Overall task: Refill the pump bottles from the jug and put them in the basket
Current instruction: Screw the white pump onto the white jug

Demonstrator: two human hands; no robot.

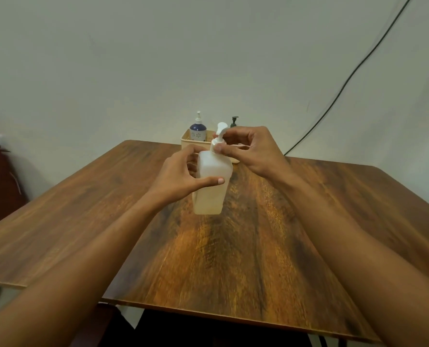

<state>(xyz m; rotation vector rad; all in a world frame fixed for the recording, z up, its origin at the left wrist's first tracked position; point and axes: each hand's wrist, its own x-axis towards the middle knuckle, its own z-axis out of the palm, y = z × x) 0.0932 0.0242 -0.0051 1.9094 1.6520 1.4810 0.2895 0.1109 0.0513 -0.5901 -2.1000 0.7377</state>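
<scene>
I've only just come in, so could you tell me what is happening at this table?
A person is working on a translucent pump bottle over the wooden table. The left hand grips its body while the right hand pinches the white pump collar. Behind, a beige basket already holds a blue bottle and a dark-pumped one.

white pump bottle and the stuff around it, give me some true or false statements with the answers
1. The left hand grips the body of the white pump bottle. True.
2. The right hand lies flat on the table. False: its fingers pinch the collar of the white pump.
3. The blue bottle stands in the basket. True.
4. The white pump bottle lies on its side. False: it is roughly upright, held over the table.
5. A dark pump top shows behind the right hand. True.
6. The basket sits at the near edge of the table. False: it is at the far edge, by the wall.
</scene>
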